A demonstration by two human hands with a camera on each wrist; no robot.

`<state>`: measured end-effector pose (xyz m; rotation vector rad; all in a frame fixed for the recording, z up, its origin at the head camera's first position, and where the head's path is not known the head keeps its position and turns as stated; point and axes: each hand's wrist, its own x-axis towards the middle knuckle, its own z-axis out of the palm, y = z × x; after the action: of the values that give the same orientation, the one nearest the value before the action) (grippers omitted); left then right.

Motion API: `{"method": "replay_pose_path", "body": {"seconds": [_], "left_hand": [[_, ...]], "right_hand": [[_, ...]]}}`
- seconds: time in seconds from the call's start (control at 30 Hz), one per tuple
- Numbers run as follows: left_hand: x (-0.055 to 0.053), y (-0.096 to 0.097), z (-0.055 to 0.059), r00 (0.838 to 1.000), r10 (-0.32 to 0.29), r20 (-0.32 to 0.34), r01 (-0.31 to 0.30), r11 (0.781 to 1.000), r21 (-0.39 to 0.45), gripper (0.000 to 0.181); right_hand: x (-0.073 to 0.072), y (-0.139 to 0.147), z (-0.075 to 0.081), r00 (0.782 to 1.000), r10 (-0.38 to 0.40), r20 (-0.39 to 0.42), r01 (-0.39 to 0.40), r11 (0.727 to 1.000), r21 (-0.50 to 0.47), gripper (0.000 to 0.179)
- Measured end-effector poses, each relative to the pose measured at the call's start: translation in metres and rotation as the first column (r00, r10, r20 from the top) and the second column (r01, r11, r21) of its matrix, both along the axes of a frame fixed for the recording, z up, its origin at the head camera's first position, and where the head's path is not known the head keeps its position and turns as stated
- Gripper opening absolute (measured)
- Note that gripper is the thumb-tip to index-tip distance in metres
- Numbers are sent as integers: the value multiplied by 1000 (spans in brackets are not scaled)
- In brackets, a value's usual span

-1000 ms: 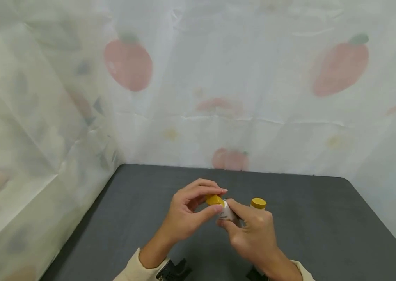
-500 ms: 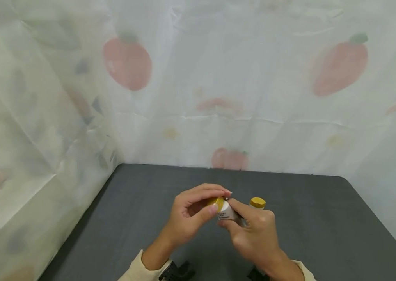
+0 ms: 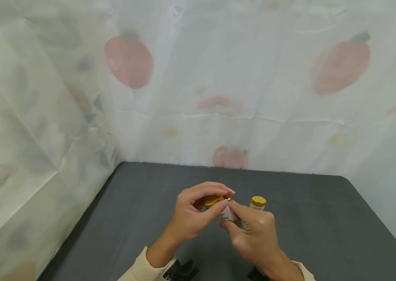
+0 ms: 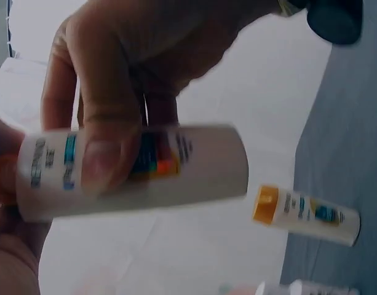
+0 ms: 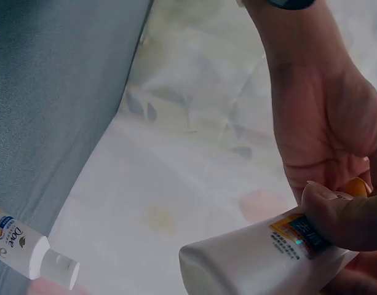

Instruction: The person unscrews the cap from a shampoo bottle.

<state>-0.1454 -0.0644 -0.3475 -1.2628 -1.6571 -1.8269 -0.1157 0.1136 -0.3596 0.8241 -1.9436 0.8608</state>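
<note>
A white squeeze bottle (image 3: pixel 227 214), with a coloured label (image 5: pixel 308 230), is held tilted above the table by my right hand (image 3: pixel 255 230). The right thumb presses on its side in both wrist views. My left hand (image 3: pixel 192 214) curls round the bottle's yellow cap (image 3: pixel 212 201), its thumb near the neck and its fingers over the top. The fingers partly hide the cap, so I cannot tell whether it is loose. Just behind the right hand stands a second white bottle (image 4: pixel 317 220) with a yellow cap (image 3: pixel 258 201).
A Dove bottle with a white cap (image 5: pixel 19 246) shows at the lower left of the right wrist view. The dark table (image 3: pixel 141 195) reaches back to a pale sheet with fruit prints (image 3: pixel 271 136). Another sheet hangs along the left side (image 3: pixel 43 136).
My left hand turns and shifts slightly right around the cap, its thumb moving towards the bottle's neck. The right hand keeps its grip on the bottle with little movement.
</note>
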Motion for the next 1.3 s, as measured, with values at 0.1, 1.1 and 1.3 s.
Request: {"method": "replay_pose_path", "body": {"seconds": [0.1, 1.1, 1.3], "left_hand": [[0, 7, -1, 1000, -13, -2, 13, 999, 49, 20], [4, 0, -10, 998, -22, 51, 20, 998, 52, 25], [5, 5, -15, 997, 63, 38, -65, 996, 54, 26]], "right_hand": [[-1, 1, -1, 1000, -5, 12, 5, 1000, -19, 49], [0, 3, 2, 990, -29, 140, 36, 998, -47, 49], [0, 0, -7, 995, 36, 90, -32, 998, -49, 48]]}}
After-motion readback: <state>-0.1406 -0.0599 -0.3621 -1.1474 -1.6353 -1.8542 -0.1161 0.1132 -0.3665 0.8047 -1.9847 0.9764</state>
